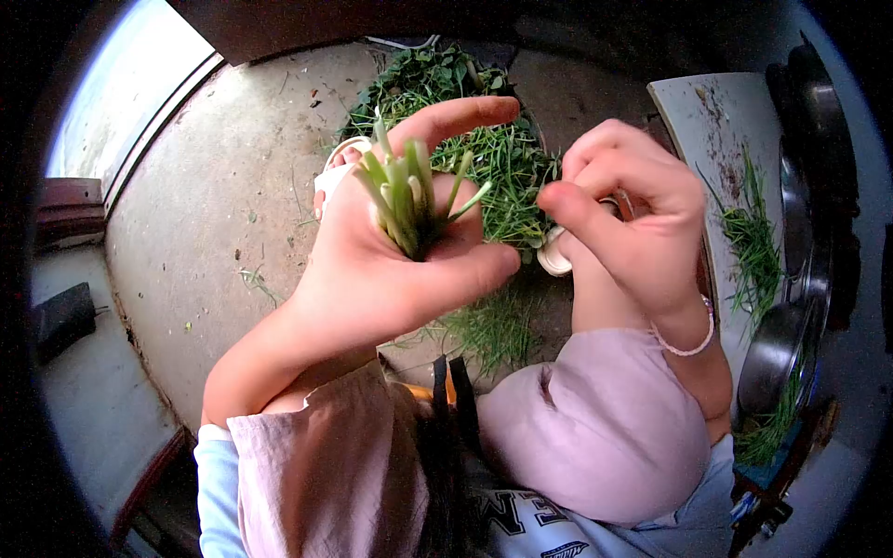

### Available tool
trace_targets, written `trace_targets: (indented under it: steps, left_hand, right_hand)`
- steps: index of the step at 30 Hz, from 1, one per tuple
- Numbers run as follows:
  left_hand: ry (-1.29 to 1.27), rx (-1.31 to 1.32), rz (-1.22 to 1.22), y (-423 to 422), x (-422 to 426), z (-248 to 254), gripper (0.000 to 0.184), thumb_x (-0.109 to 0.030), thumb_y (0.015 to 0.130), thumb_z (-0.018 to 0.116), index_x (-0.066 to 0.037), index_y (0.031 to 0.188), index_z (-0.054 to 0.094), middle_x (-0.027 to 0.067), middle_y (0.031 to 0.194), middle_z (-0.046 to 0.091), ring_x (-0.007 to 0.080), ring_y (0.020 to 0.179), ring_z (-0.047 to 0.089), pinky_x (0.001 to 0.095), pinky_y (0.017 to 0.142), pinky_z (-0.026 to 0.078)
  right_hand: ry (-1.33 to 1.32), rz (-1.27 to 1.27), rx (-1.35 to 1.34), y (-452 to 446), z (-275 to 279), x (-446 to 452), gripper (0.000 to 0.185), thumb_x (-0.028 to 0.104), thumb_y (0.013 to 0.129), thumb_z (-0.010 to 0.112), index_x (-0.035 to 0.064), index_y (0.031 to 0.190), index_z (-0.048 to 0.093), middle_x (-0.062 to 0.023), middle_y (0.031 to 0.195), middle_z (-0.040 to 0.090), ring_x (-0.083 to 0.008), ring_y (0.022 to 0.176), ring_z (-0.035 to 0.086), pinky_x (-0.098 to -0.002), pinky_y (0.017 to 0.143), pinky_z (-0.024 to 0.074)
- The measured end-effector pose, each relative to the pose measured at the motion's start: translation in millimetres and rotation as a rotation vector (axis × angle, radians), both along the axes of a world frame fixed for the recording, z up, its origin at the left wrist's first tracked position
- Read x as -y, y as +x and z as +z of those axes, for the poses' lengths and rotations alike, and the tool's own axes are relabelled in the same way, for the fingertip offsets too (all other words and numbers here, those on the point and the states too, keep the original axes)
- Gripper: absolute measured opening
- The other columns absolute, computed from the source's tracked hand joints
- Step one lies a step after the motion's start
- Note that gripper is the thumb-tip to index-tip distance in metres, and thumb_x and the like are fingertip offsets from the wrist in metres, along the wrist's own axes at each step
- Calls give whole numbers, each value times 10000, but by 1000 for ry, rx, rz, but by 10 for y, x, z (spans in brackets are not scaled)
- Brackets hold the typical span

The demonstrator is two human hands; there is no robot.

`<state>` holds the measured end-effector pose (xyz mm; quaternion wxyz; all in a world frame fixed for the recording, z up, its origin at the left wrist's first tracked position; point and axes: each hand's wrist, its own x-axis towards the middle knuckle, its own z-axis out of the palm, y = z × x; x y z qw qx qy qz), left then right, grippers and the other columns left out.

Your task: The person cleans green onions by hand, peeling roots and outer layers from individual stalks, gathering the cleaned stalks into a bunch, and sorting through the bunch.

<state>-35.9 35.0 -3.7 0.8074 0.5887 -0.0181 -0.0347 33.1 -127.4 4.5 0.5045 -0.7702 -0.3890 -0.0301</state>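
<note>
My left hand is wrapped round a bunch of green stalks, whose pale cut ends point up out of the fist. The index finger stretches out to the right above them, and the thumb lies along the lower side. To the right, my right hand is raised with thumb and fingertips pinched together; anything between them is too small to make out. Below and between the hands, a large heap of leafy greens lies on the floor, partly hidden by the left hand.
Concrete floor spreads to the left. Loose grass-like greens lie near my knees. On the right, a white board bears more greens, beside a metal pan. My sandalled feet flank the heap.
</note>
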Motion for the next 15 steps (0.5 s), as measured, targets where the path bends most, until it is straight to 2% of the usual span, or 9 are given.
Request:
trace_targets:
  steps: [2,3,4,5,8,11,13,14,15]
  left_hand:
    - [-19,13,0,-4,-5,-20,690,-1,571,621,59,1187,315,-94,519,328,-1,459,290,160,433,167]
    - [-4,-17,-39,-2,-28,-27,692,3,571,622,57,1188,313,-75,563,380,10,499,343,155,462,229]
    - [11,-47,-80,-2,-34,-34,693,6,572,623,55,1189,311,-57,608,433,21,538,396,149,491,291]
    - [12,-48,-82,-2,-6,-37,693,6,572,623,55,1189,311,-57,608,433,21,538,396,149,491,291]
    - [-95,16,-44,0,67,-70,694,11,573,624,41,1191,310,4,771,513,65,704,484,196,649,390]
    - [-24,13,-73,10,24,-142,580,-6,617,625,18,1142,379,39,882,528,95,830,492,241,762,389]
    - [212,59,-178,5,2,-168,388,-51,678,588,3,1035,448,-10,694,484,43,611,430,184,521,359]
    - [192,121,-155,9,36,-211,221,-89,719,545,-10,924,525,-15,639,474,51,577,422,190,499,350]
    - [189,126,-141,33,-13,-165,221,-89,719,545,-10,924,525,-15,639,474,51,577,422,190,499,350]
  right_hand:
    - [-40,-2,-94,-100,171,-73,103,42,626,660,36,695,583,-36,637,497,-78,519,430,-189,456,326]
    - [-79,-4,-186,-134,242,-95,146,9,635,640,29,773,598,-42,700,505,-76,583,440,-165,509,331]
    - [-138,101,-84,-106,237,-96,264,24,623,655,35,879,592,-38,708,506,-74,580,443,-166,503,334]
    - [-164,111,-73,-125,209,-120,218,38,641,648,22,849,584,-32,709,507,-73,572,445,-172,490,335]
    - [-139,139,-40,-120,73,-175,159,65,677,634,11,811,569,-30,698,510,-77,565,456,-174,479,338]
    - [-92,116,29,-115,54,-202,126,100,715,614,5,771,554,-32,678,513,-74,568,468,-173,479,346]
    - [-82,27,25,-123,78,-192,152,141,736,602,0,753,548,-40,690,519,-64,578,468,-167,484,351]
    - [-85,39,32,-130,67,-195,152,141,736,602,0,753,548,-40,690,519,-64,578,468,-167,484,351]
    - [-33,-18,-24,-140,29,-202,131,134,753,575,8,783,555,-38,681,527,-65,557,465,-180,475,360]
